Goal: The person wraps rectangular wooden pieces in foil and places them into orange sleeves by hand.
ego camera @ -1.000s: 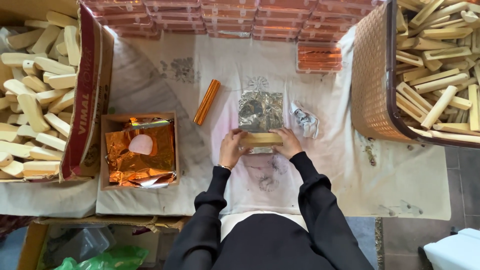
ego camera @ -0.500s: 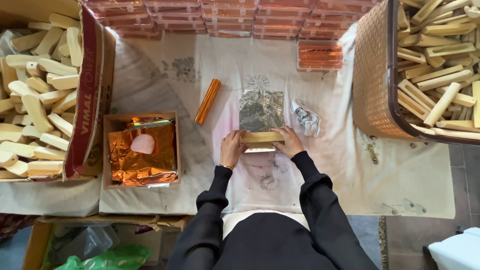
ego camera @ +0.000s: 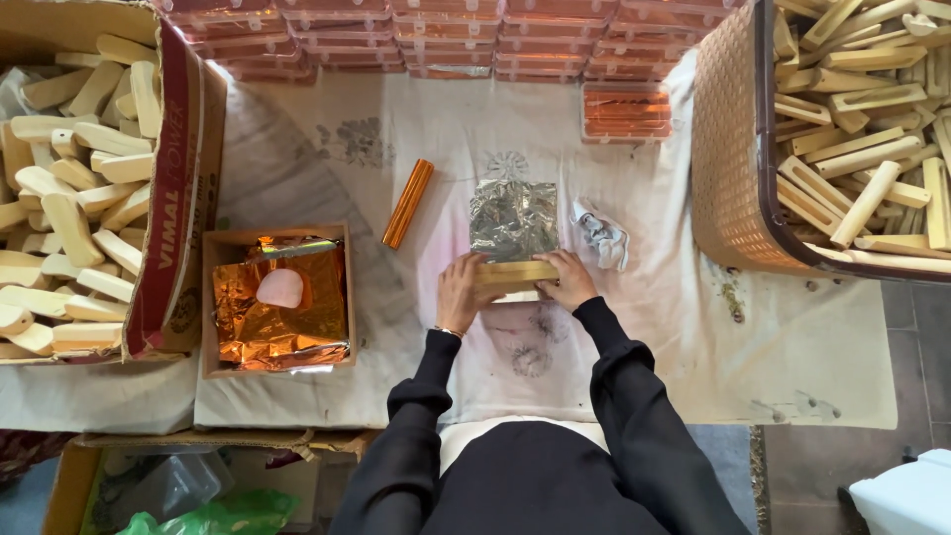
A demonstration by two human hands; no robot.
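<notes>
Both hands gripping a wood block (ego camera: pixel 515 272): left hand (ego camera: pixel 463 293) & right hand (ego camera: pixel 567 280) fingers clamping its ends, pinning the foil sheet (ego camera: pixel 513 216) edge w/ the rest lying just beyond the fingers.

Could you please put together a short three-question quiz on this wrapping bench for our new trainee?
1. True or false: both hands rest on the wooden block at the near edge of the foil sheet.
2. What lies on the orange foil in the small box? A) scissors B) a pale pink stone C) a brush
3. Which hand is nearer the crumpled white rag?

Key:
1. True; left hand and right hand hold its ends.
2. B, the pale pink stone.
3. The right hand.
</notes>
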